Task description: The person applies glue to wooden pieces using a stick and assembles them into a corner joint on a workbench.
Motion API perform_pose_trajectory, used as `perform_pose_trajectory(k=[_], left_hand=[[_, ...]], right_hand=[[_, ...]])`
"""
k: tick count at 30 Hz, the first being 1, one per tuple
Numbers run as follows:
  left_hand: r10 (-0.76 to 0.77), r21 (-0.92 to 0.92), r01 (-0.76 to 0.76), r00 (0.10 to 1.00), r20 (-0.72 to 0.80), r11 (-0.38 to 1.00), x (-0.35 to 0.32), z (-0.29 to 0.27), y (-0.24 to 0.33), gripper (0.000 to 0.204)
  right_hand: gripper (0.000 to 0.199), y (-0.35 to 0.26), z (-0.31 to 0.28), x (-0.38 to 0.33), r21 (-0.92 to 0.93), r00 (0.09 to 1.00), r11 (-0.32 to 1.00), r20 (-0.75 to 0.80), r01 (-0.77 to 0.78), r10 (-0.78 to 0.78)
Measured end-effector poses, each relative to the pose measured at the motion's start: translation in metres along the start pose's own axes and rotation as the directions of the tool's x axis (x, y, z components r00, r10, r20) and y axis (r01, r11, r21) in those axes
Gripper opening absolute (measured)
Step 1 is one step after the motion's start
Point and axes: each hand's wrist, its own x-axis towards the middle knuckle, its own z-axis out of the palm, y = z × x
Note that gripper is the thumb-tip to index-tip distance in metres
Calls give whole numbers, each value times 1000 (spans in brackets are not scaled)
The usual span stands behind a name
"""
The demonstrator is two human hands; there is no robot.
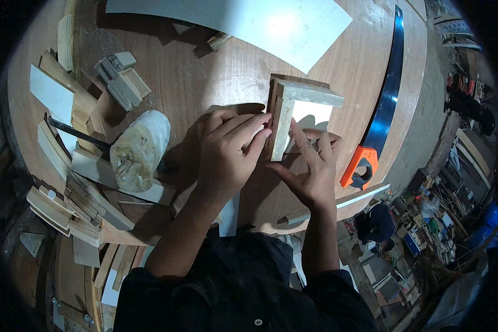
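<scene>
On the table stands a small wooden frame (284, 124) of pale strips with a white panel (313, 112) on its inner side. My right hand (311, 171) grips its near end, the index finger along the inner face and the thumb at the lower end of the left strip. My left hand (231, 145) is at the frame's left side, with fingers and thumb drawn together. A bit of something white shows between them, too hidden to name. Left of that hand lies a white cylinder (144, 145) with a crusted, tan end.
A handsaw (379, 122) with an orange handle lies at the right. A large white sheet (243, 19) covers the far side. Wood blocks (123, 81) and several offcuts (88, 193) crowd the left. A thin strip (348, 203) lies along the near edge. Another person (377, 222) is beyond the table.
</scene>
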Motion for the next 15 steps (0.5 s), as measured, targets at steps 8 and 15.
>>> perform_pose_trajectory(k=[8, 15], left_hand=[[-12, -23, 12, 1000, 20, 1000, 11, 1, 0, 27], [-15, -21, 16, 999, 34, 1000, 14, 2, 0, 28]], right_hand=[[89, 5, 0, 7, 8, 999, 999, 33, 35, -36], [88, 5, 0, 9, 45, 998, 999, 45, 31, -33]])
